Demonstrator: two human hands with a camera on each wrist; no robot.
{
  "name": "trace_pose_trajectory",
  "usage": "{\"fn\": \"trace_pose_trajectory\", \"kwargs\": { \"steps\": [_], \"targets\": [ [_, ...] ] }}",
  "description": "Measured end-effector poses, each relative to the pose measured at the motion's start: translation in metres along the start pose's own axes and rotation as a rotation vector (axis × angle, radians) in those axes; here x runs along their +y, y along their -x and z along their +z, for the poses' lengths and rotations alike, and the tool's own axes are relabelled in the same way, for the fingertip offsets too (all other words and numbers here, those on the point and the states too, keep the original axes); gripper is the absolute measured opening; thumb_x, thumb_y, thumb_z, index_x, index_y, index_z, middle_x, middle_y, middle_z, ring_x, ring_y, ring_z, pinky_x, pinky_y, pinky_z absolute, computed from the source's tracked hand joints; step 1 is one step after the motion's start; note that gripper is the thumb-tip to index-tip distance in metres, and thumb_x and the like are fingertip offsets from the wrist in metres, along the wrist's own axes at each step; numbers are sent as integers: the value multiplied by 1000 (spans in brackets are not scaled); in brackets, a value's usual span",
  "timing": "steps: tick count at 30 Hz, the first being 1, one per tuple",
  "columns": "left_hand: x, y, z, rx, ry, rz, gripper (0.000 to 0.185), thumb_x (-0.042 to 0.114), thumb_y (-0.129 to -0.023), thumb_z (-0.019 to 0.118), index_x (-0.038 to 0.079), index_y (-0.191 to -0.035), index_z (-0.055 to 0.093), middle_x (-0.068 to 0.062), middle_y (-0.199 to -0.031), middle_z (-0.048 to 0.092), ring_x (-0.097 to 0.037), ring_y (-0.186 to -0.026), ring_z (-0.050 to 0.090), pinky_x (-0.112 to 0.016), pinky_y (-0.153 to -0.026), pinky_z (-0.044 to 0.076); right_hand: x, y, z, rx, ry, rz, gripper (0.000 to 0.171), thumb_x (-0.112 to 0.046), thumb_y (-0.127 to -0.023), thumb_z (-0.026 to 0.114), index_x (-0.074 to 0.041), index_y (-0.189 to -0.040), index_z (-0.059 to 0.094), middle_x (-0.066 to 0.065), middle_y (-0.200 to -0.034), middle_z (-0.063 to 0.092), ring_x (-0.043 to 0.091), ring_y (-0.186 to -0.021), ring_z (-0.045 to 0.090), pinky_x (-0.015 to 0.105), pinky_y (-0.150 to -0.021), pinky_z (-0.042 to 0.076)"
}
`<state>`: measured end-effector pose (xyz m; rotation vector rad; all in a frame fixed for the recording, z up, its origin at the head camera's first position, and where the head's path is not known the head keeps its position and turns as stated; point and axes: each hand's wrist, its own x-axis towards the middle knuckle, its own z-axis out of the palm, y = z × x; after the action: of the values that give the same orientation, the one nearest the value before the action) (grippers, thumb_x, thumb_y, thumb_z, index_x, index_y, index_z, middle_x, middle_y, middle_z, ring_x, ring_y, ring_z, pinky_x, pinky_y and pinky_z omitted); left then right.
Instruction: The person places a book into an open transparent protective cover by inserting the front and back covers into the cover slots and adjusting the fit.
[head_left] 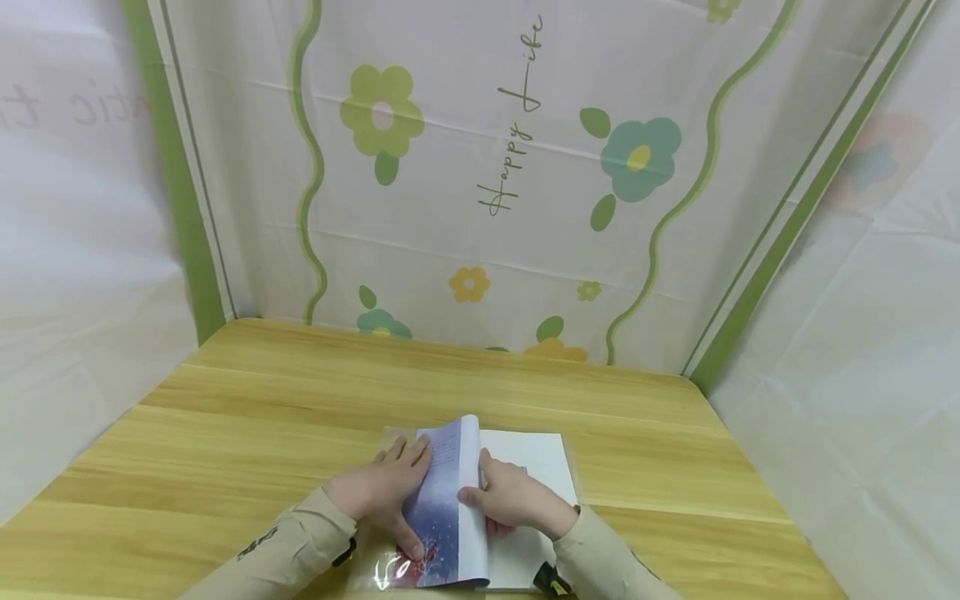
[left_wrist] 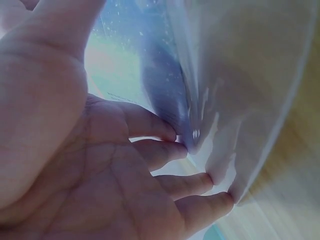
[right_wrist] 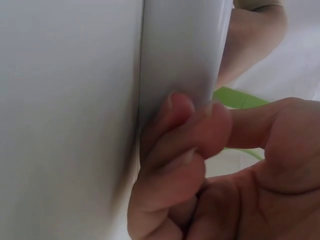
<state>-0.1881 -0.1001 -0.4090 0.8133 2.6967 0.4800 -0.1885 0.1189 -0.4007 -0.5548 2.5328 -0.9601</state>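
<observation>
A wide wooden table (head_left: 285, 400) with light yellow grain fills the lower part of the head view. Behind it and at both sides hangs a white plastic cloth with green stripes and printed flowers (head_left: 525, 167).

At the near middle of the table lies a thin book with a blue-purple cover and white pages (head_left: 517, 467), inside a clear plastic sleeve (head_left: 390, 571) that shines at the near left corner. The book is open: the white page on the right lies flat on the table, and the cover with some pages (head_left: 450, 492) stands up in the middle and curves over to the left.

The left hand (head_left: 382, 487) lies on the left side of the book, flat, with the fingers stretched out against the blue cover; the thumb reaches to the near edge of the cover. In the left wrist view the fingertips (left_wrist: 170, 132) touch the blue cover and the clear plastic, and they are only a little bent, so this hand is open and presses, it does not grip.

The right hand (head_left: 513, 500) is just right of the raised pages. In the right wrist view its thumb and curled fingers (right_wrist: 185, 135) pinch the white edge of the pages, so this hand is closed on them.

Both beige sleeves (head_left: 300, 542) come in from the near edge.
</observation>
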Motion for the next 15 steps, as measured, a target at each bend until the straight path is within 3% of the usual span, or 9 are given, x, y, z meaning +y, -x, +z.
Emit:
{"fn": "trace_pose_trajectory", "kwargs": {
  "steps": [11, 15],
  "targets": [
    [-1, 0, -1, -3, 9, 6, 135, 53, -53, 91, -14, -148, 22, -30, -156, 14, -54, -140, 10, -61, -112, 17, 1, 0, -4, -50, -42, 20, 70, -26, -100, 59, 14, -146, 25, 9, -53, 57, 14, -38, 49, 28, -35, 41],
    [-1, 0, -1, -1, 4, -1, 135, 53, -54, 91, -14, -148, 23, -30, -156, 15, -54, -140, 11, -61, -112, 17, 2, 0, -5, -55, -67, 18, 63, -26, -99, 59, 9, -144, 32, 9, -54, 58, 15, -38, 49, 28, -35, 40]
  ]
}}
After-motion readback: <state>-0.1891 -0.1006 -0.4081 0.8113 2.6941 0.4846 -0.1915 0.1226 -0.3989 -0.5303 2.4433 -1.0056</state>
